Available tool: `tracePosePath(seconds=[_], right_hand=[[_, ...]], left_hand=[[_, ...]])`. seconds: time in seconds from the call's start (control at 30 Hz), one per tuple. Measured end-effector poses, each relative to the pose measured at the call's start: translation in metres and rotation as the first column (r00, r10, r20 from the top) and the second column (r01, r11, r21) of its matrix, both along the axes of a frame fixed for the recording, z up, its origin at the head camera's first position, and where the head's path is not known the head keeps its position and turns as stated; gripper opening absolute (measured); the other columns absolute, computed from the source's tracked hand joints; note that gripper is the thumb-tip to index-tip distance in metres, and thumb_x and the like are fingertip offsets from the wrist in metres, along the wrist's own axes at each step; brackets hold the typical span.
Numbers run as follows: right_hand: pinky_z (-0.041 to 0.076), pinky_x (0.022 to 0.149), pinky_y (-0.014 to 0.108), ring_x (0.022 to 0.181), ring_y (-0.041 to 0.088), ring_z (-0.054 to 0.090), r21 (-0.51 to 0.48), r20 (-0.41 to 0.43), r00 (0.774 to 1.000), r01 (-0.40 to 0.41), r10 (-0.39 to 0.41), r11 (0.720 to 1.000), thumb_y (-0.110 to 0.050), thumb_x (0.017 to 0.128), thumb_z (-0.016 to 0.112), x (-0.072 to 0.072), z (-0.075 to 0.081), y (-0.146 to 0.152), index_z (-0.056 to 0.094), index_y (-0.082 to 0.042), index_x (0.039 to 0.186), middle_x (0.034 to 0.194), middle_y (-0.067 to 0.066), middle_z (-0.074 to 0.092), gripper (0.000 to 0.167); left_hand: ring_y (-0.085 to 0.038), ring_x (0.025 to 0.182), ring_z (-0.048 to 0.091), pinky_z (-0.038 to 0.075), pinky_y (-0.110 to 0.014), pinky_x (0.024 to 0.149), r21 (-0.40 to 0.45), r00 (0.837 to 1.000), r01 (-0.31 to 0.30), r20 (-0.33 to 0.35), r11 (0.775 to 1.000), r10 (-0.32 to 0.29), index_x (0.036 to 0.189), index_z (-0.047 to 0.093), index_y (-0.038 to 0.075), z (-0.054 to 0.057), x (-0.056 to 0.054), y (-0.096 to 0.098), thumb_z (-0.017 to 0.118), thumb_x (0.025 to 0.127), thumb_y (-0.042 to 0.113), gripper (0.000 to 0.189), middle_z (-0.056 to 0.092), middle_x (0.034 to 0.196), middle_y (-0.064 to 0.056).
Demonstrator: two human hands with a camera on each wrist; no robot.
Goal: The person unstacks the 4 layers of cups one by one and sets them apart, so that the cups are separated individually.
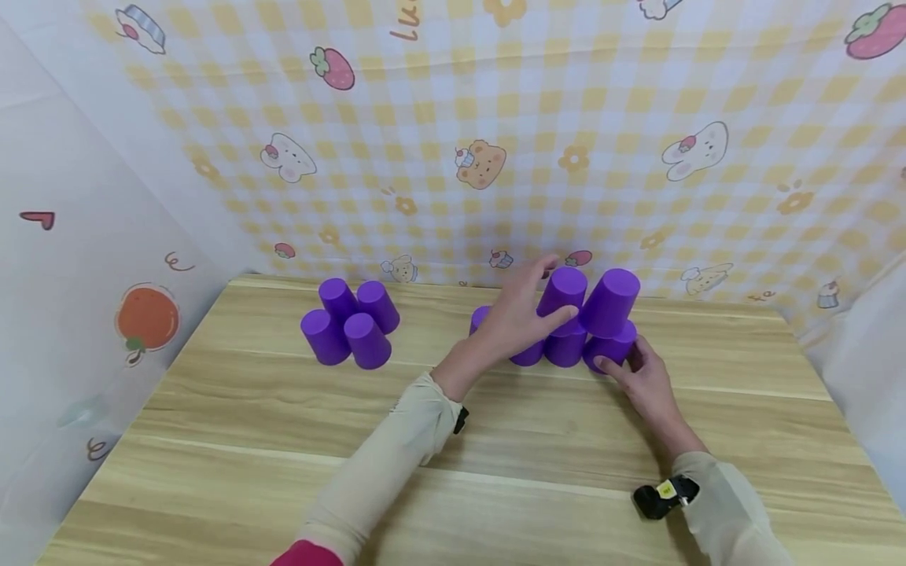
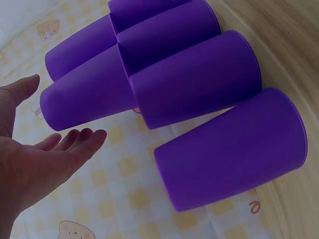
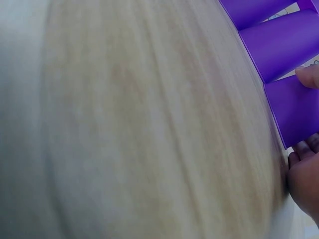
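Observation:
Upside-down purple cups stand in a row at the back right of the table, with two more on top. My left hand (image 1: pixel 515 316) reaches around the upper left cup (image 1: pixel 564 289), its thumb and fingers spread on either side. In the left wrist view a gap shows between those fingers and the upper cup (image 2: pixel 87 94). The upper right cup (image 1: pixel 612 303) rests above the lower right cup (image 1: pixel 607 350). My right hand (image 1: pixel 650 387) holds that lower right cup between thumb and fingers, low at the tabletop. One bottom cup (image 2: pixel 234 149) stands slightly apart at the row's left end.
Several upside-down purple cups (image 1: pixel 368 341) form a cluster at the back left of the wooden table (image 1: pixel 495 495). A checked cloth (image 1: pixel 439 118) with cartoon prints hangs right behind the table's back edge. A plain white cloth (image 1: pixel 64 330) hangs at the left.

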State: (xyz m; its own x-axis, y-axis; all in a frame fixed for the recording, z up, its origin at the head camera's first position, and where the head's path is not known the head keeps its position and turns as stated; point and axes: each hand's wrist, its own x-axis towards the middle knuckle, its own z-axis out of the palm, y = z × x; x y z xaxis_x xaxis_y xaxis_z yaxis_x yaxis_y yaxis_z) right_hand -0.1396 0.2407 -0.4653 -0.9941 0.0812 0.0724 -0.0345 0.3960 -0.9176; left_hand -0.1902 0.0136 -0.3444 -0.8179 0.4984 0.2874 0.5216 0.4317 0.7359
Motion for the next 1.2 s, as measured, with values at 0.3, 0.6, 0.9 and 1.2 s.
tracePosePath(seconds=[0.3, 0.6, 0.9, 1.2], right_hand=[[0.033, 0.105, 0.035, 0.124, 0.030, 0.041, -0.015, -0.004, 1.000, 0.000, 0.000, 1.000, -0.021, 0.086, 0.068, 0.000, 0.002, -0.001, 0.036, -0.002, 0.139, 0.133, 0.019, 0.047, 0.065], [0.032, 0.105, 0.040, 0.125, 0.029, 0.040, -0.027, 0.013, 1.000, -0.001, 0.002, 1.000, -0.021, 0.086, 0.068, 0.000, 0.003, -0.001, 0.035, -0.004, 0.140, 0.134, 0.018, 0.046, 0.066], [0.032, 0.106, 0.040, 0.125, 0.034, 0.039, -0.042, 0.011, 1.000, -0.010, 0.010, 0.999, -0.015, 0.086, 0.068, -0.001, 0.003, 0.000, 0.034, -0.001, 0.140, 0.135, 0.021, 0.045, 0.065], [0.030, 0.106, 0.046, 0.126, 0.036, 0.037, -0.044, 0.020, 1.000, -0.013, 0.014, 0.999, -0.015, 0.086, 0.067, 0.000, 0.003, 0.001, 0.033, 0.000, 0.141, 0.136, 0.022, 0.043, 0.066]], left_hand=[[-0.019, 0.118, 0.047, 0.041, -0.028, 0.096, 0.009, 0.998, -0.021, 0.058, 1.000, 0.020, 0.140, 0.034, 0.007, -0.009, -0.005, 0.009, 0.067, 0.087, 0.022, 0.064, 0.045, 0.134, -0.009], [-0.017, 0.112, 0.052, 0.045, -0.025, 0.092, 0.050, 0.998, 0.004, 0.070, 0.999, -0.008, 0.134, 0.040, 0.007, -0.012, -0.009, 0.009, 0.066, 0.087, 0.020, 0.055, 0.051, 0.126, -0.006], [-0.017, 0.107, 0.055, 0.047, -0.025, 0.087, 0.096, 0.997, 0.002, 0.071, 0.995, -0.009, 0.132, 0.041, 0.008, -0.007, -0.009, -0.001, 0.066, 0.087, 0.021, 0.053, 0.053, 0.122, -0.005], [-0.019, 0.105, 0.056, 0.049, -0.027, 0.085, 0.128, 0.997, -0.051, 0.071, 0.990, 0.042, 0.132, 0.043, 0.007, 0.006, -0.007, -0.030, 0.067, 0.086, 0.018, 0.052, 0.055, 0.120, -0.007]])
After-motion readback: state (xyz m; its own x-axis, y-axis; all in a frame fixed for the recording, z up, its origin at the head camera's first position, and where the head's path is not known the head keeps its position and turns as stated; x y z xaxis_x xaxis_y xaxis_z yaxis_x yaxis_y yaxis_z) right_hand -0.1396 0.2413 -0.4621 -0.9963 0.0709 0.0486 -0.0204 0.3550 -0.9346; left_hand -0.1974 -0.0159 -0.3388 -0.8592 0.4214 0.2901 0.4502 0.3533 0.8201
